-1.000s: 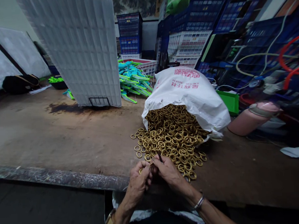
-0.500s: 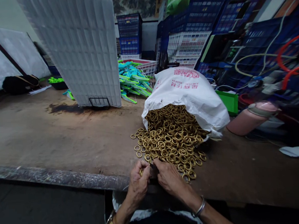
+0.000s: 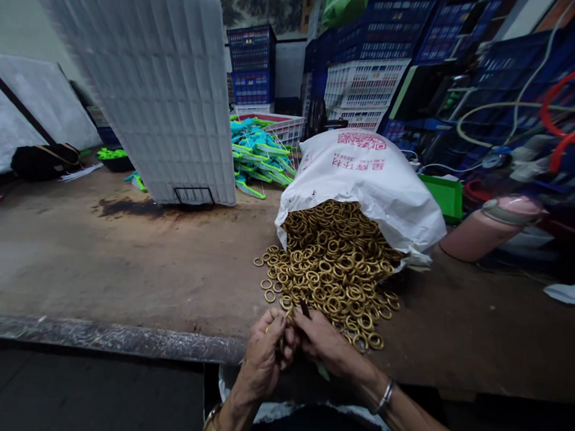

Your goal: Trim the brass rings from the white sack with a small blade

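My left hand point(image 3: 266, 351) is closed, with brass-coloured rings partly showing between its fingers. My right hand point(image 3: 329, 345) is closed around a thin dark tool point(image 3: 304, 308), whose flat dark tip sticks up past the thumb. Its exact kind is unclear; something pale green shows below the palm. The fingertips of both hands meet at a ring point(image 3: 289, 315), just over the table's front edge. Right beyond them a heap of brass-coloured rings point(image 3: 331, 271) spills from the mouth of a white sack point(image 3: 358, 171) with red print, lying on its side.
A tall white ribbed panel point(image 3: 171, 105) stands on the wooden table point(image 3: 123, 266). Behind it lie turquoise and green plastic pieces point(image 3: 258, 155). A pink bottle point(image 3: 490, 227) and a green tray point(image 3: 442, 198) are to the right. Blue crates point(image 3: 252, 63) are stacked at the back.
My hands parted slightly, then came together again at the fingertips. The dark tool's tip dipped out of sight between them and now points up again. The rest stays in place.
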`<state>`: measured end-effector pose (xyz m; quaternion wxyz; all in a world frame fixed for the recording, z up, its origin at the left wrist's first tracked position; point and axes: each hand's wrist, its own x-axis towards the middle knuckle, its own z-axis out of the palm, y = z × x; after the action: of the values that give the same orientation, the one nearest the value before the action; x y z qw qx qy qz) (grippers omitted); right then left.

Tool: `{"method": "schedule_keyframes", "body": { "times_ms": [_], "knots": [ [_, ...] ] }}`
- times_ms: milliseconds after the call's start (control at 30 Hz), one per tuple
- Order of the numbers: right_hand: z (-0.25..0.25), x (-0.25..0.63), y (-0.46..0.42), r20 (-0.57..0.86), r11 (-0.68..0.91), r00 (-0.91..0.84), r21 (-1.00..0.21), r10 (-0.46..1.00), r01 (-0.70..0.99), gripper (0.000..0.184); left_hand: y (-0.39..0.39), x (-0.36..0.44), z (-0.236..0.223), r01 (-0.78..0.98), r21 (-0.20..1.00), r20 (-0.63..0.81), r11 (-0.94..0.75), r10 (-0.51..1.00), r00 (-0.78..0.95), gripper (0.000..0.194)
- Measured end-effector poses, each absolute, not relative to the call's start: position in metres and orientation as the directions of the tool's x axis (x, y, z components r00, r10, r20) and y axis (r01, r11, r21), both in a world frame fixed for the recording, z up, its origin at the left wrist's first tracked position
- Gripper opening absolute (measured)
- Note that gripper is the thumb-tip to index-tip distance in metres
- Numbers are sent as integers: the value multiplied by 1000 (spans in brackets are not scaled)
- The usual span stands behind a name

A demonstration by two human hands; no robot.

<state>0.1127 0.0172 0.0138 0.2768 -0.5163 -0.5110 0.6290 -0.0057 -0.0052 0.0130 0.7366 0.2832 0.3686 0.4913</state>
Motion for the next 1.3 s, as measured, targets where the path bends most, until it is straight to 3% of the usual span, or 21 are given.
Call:
{"method": "schedule_keyframes", "body": {
  "times_ms": [67,167,400,1067,1300],
  "knots": [
    [13,110,15,-350,-338,-372,-936,860,100,38,-5,-6,11,-505,779,-284,373,927,246,27],
    [6,112,18,-231,-228,-363,-972,903,53,34,-4,-8,9,-464,783,-351,414,910,219,30],
    [2,120,26,-52,-5,-204,-974,977,227,25,-3,-11,6,-515,738,-392,437,898,200,31],
    [15,119,20,75,226,-266,-768,961,599,22,-1,-7,-5,-355,859,-338,369,930,148,32],
    [18,124,24,88,220,-269,-827,959,517,15,2,-9,-2,-511,710,-441,484,872,212,28]
  ]
}}
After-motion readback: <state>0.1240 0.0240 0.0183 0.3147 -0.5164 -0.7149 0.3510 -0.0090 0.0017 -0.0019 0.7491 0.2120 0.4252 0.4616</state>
